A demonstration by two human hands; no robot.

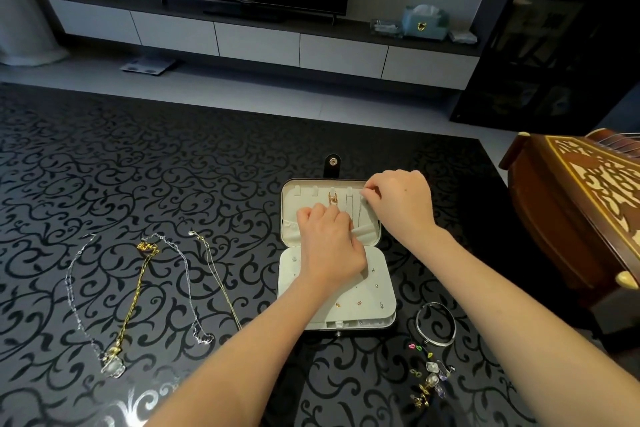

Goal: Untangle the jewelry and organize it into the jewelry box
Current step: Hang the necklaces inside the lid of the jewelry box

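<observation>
Table (207, 166): black scrollwork.
Jewelry box (384, 288): open, middle hidden.
Left hand (329, 239): curled, can't tell grip.
Right hand (398, 204): pinching faint chain (360, 215), lid's 2 o'clock.

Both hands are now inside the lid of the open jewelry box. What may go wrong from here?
1. The thin chain that the right hand seems to pinch hangs close to the gold pendant; they may tangle again.
2. The left hand reaches over the earring panel; its wrist may knock the small studs loose.
3. The right forearm passes beside the bangle and may nudge it.
</observation>
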